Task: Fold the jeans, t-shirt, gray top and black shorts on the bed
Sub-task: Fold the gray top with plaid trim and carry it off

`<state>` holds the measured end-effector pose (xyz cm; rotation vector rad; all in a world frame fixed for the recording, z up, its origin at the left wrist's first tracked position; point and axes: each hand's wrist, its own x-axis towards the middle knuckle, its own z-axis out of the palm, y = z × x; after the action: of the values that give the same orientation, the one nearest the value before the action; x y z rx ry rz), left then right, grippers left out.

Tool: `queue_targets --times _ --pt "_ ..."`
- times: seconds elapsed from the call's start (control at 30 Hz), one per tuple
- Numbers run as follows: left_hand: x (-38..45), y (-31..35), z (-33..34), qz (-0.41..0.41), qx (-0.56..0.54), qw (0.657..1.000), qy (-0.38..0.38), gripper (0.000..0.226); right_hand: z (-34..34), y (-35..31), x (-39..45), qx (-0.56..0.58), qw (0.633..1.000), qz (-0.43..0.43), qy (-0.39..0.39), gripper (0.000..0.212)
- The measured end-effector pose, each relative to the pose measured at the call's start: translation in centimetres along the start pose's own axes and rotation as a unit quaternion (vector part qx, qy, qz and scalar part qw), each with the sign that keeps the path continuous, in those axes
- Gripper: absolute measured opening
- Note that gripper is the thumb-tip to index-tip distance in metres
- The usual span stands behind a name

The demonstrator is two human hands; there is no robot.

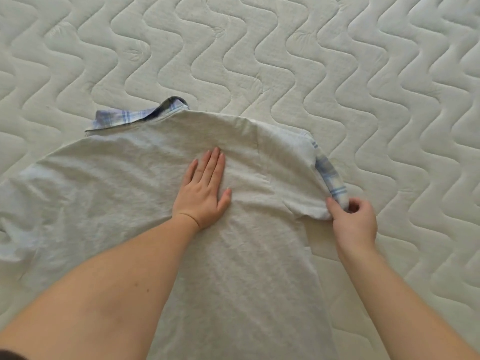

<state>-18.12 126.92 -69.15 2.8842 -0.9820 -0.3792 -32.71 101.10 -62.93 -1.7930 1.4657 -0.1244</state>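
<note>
Head view: left hand (205, 189) presses flat on the gray top (130, 183); right hand (354, 216) pinches its plaid cuff (335, 189).

The gray top (135, 183) is pale heather gray with blue-and-white plaid trim (327, 175); the bed (259, 61) is off-white, quilted in wavy lines.

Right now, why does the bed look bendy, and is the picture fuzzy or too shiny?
Head view: the wide lens bows the gray top and the quilted mattress toward the edges; light is soft and even, with no glare and only faint shadows under the left hand; everything looks slightly soft.
</note>
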Motion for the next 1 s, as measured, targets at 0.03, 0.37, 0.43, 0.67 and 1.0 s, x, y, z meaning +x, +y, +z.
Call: queue_targets --times 0.03,0.37,0.43,0.67,1.0 --pt "0.0 0.0 0.0 0.001 0.001 1.000 -0.002 0.074 0.1 -0.7 0.1 0.005 0.999 -0.032 0.010 0.030" --pt "0.2 -0.1 0.4 0.009 0.012 1.000 -0.017 0.075 5.3 -12.3 7.1 -0.185 0.949 -0.104 -0.232 0.044" --pt "0.2 -0.1 0.4 0.010 0.013 1.000 -0.021 0.075 5.7 -12.9 7.7 -0.162 0.950 -0.080 -0.255 0.033" --pt "0.2 -0.2 0.7 0.016 0.012 1.000 -0.020 0.076 3.8 -11.8 9.2 0.112 0.967 0.082 -0.214 0.023" --pt "0.2 -0.2 0.7 0.017 0.013 1.000 -0.017 0.076 0.0 -7.2 9.8 0.017 0.991 -0.024 -0.127 0.021"
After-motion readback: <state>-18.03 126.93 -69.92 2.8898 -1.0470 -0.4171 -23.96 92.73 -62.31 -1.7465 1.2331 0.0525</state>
